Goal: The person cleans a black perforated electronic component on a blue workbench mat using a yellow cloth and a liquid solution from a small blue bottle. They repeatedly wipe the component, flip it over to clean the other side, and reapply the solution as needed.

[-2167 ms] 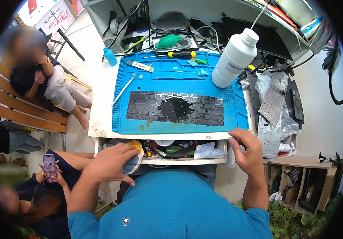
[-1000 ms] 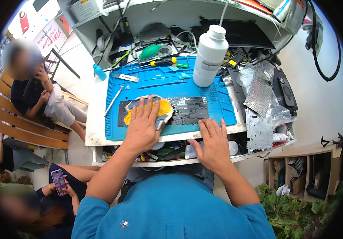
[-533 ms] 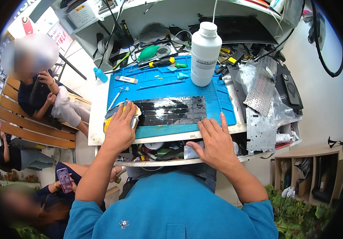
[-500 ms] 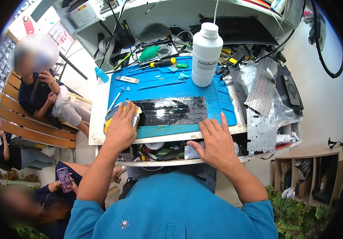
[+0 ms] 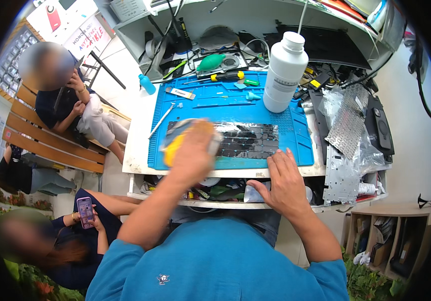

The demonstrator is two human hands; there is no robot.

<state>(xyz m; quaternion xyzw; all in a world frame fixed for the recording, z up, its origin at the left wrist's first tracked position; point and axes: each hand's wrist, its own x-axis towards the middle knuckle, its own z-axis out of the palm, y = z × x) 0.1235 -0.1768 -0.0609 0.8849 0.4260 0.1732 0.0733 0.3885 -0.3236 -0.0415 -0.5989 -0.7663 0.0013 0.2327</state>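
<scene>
A flat, glossy black panel (image 5: 248,140) with rows of rectangular sections, like a keyboard's backing, lies on the blue work mat (image 5: 240,108). Wet-looking streaks shine on its surface. My left hand (image 5: 194,155), smeared by motion, holds a yellow and grey cloth (image 5: 174,150) down over the panel's left part and hides that end. At the near right corner of the panel, my right hand (image 5: 286,180) lies with fingers stretched and thumb apart; its fingertips touch the corner. A large white bottle (image 5: 284,75) stands upright on the mat behind the panel.
A yellow-black screwdriver (image 5: 225,76), green blower bulb (image 5: 211,62) and small blue bottle (image 5: 147,84) lie or stand farther back. Metal plates (image 5: 348,120) and plastic wrap pile up at right. Below the mat, an open drawer (image 5: 225,195) holds clutter. Seated people (image 5: 57,100) are at left.
My left hand has slid the cloth rightward over the panel from its left end. My right hand stays at the near right corner. The whole view has shifted slightly.
</scene>
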